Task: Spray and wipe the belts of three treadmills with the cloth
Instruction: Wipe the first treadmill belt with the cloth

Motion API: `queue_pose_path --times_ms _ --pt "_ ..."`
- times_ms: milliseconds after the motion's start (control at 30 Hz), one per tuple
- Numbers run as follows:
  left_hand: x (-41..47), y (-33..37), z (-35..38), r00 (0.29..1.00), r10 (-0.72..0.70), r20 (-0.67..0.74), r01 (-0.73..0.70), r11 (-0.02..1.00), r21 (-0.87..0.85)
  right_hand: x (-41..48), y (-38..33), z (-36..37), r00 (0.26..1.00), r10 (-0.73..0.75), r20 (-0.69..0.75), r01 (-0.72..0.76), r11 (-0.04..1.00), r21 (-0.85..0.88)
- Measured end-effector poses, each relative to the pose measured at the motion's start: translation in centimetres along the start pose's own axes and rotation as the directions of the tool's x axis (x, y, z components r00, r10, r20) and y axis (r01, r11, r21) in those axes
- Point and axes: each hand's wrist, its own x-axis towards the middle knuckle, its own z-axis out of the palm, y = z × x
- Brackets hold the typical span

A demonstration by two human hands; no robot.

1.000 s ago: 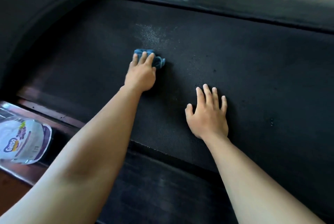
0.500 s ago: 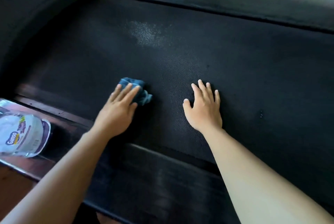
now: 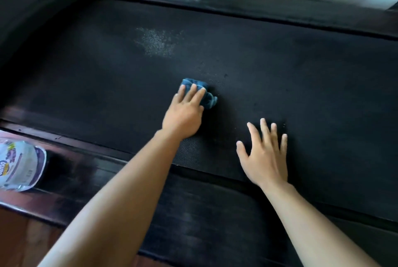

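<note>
The left hand (image 3: 183,115) presses a bunched blue cloth (image 3: 202,94) flat onto the treadmill belt (image 3: 301,85), near the middle of its width; its fingers (image 3: 193,92) lie fairly straight over the cloth, pinning it rather than curling round it, and the cloth pokes out to the far and right of them. The right hand (image 3: 266,156) rests just to the right and nearer, fingers spread open and palm down on the belt, holding nothing. The relation that matters: a pale, speckled patch of spray (image 3: 156,41) lies on the belt far and slightly left of the cloth, well apart from it, apparently unwiped. The left hand is the nearer one to it, so a push away along the forearm's line would likely bring the cloth over it. The belt is dark, finely textured and matte. A spray bottle (image 3: 20,163) lies on its side at the near left, on the side rail (image 3: 86,165), out of either hand's grip
</note>
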Motion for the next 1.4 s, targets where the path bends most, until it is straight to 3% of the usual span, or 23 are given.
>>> queue_pose_path --times_ms 133,267,400,467,533,633,833,967,1067,1200,1300,1400 --pt "-4.7 2.9 1.5 0.986 0.163 0.044 -0.162 0.987 -0.011 -0.3 0.1 0.5 1.0 0.016 -0.02 -0.016 1.0 -0.025" --pt "-9.2 -0.5 0.9 0.982 0.183 0.042 -0.182 0.983 -0.025 -0.3 0.1 0.5 0.998 0.026 -0.055 -0.027 0.999 -0.032" --pt "-9.0 -6.3 -0.8 0.999 -0.028 -0.015 0.027 0.998 -0.049 -0.3 0.0 0.8 0.998 0.03 -0.06 -0.032 0.999 -0.023" --pt "-7.0 -7.2 -1.4 0.982 -0.187 -0.035 0.184 0.979 -0.084 -0.2 -0.1 0.8 0.998 0.037 -0.051 -0.038 0.999 -0.02" --pt "-4.8 -6.4 -1.5 0.966 -0.252 -0.059 0.248 0.966 -0.068 -0.2 -0.1 0.8 0.998 0.043 -0.046 -0.044 0.999 -0.017" --pt "-2.1 -3.3 -0.5 0.977 -0.199 -0.072 0.196 0.98 -0.034 -0.2 -0.2 0.8 0.998 0.049 -0.05 -0.049 0.999 -0.002" --pt "-4.2 5.0 2.7 0.997 0.072 -0.035 -0.071 0.997 0.015 -0.1 0.0 0.6 0.998 0.055 -0.025 -0.055 0.999 0.001" --pt "-8.3 3.9 2.7 0.995 0.102 0.015 -0.102 0.995 -0.021 -0.1 0.0 0.6 0.997 0.063 -0.034 -0.063 0.998 0.009" --pt "-9.3 -0.4 1.8 0.997 0.072 0.002 -0.072 0.997 0.003 0.0 0.0 0.7 0.997 0.06 -0.045 -0.06 0.998 0.003" --pt "-7.1 -6.6 0.4 0.996 -0.077 -0.045 0.077 0.997 0.017 -0.1 -0.2 0.8 0.996 0.054 -0.073 -0.053 0.999 0.009" --pt "-4.2 -5.7 -0.5 0.968 -0.238 -0.076 0.235 0.971 -0.048 0.0 -0.1 0.9 0.996 0.051 -0.073 -0.051 0.999 0.009" --pt "-1.5 -2.2 -0.2 0.973 -0.218 -0.07 0.216 0.976 -0.037 -0.1 -0.1 0.8 0.996 0.057 -0.065 -0.056 0.998 0.019"
